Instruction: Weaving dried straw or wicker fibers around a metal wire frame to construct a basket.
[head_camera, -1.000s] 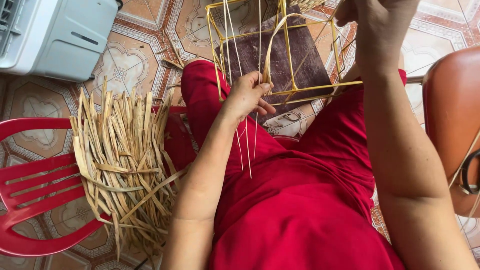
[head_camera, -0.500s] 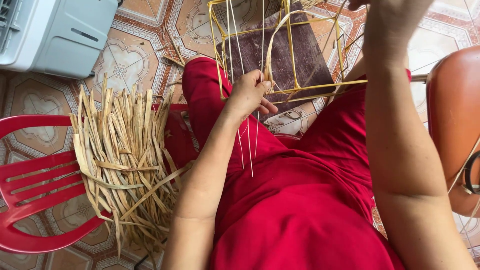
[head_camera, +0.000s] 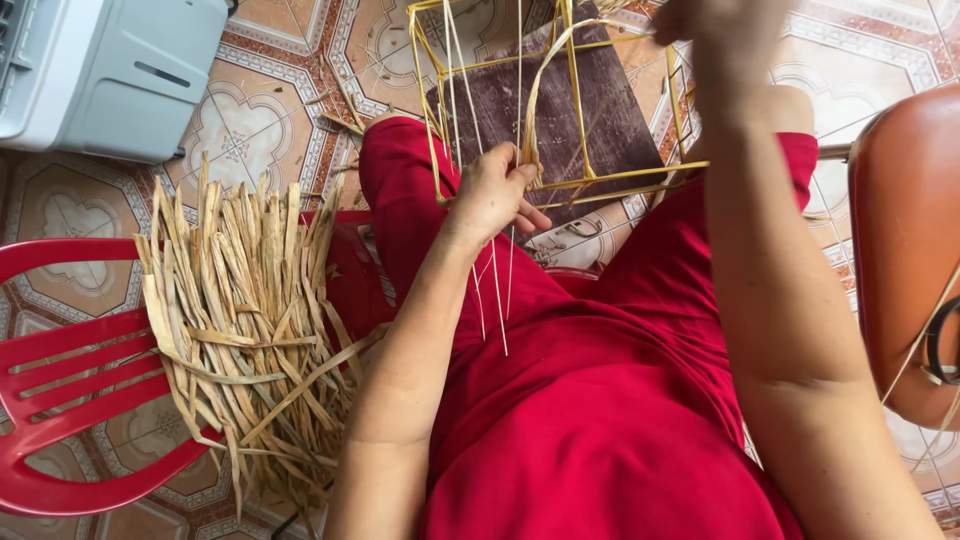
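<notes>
The left hand (head_camera: 495, 190) pinches thin pale strands (head_camera: 490, 280) against the yellow wire frame (head_camera: 560, 100) resting on the red-clad lap. The right hand (head_camera: 715, 25), raised at the frame's far edge, seems closed on a strip, though blurred. If the left grip loosens, the strands could slip out of the frame.

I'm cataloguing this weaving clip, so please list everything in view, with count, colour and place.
wire frame: one, yellow, box-shaped, on the lap at top centre.
thin strands: several, pale, running from the frame down over the lap.
dark board: one, brown, behind the frame.
dried leaf strips: one bundle, tan, on the red chair at left.
red plastic chair: one, lower left.
grey-white appliance: one, top left on the floor.
orange-brown chair: one, right edge.
patterned tile floor: beige and terracotta.
red clothing: covers the lap.
left hand: grips strands at the frame.
right hand: raised at the top edge, blurred.
</notes>
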